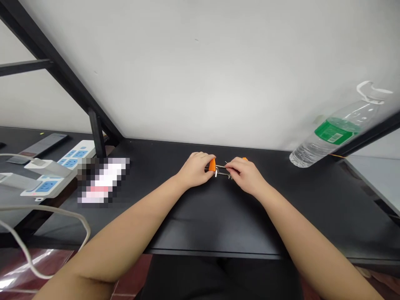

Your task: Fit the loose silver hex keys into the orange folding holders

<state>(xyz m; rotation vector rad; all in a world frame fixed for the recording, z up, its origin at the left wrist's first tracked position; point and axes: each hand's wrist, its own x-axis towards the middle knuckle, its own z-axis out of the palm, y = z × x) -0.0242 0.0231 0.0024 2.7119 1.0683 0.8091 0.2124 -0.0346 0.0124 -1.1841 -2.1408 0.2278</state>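
Both hands were out over a matte black, flat-topped desk [218, 233], nr its middle, close together w/ a small gap btwn. The left hand [196, 170] had thumb & fingers closed round an orange, wedge-shaped plastic piece [212, 165], which stuck out at the fingertips on the side facing the other hand. Thin, silvery metal rods [221, 166] ran across the gap from the orange piece toward the right hand [248, 175]; at least one had a bent end. Right thumb & index were pinching a rod at its R end, other fingers curled in. A 2nd bit of orange [245, 158] showed just past the R knuckles, mostly hidden; couldn't tell if it was part of the same thing. Also couldn't tell whether the rods touched the desk

Elsewhere: a clear plastic water bottle w/ green label [337, 131] stood well off to the R, nr the wall. On the L, a pixelated, pale oblong item [103, 181] lay beside a white power strip w/ blue sockets [58, 182], white plugs in it
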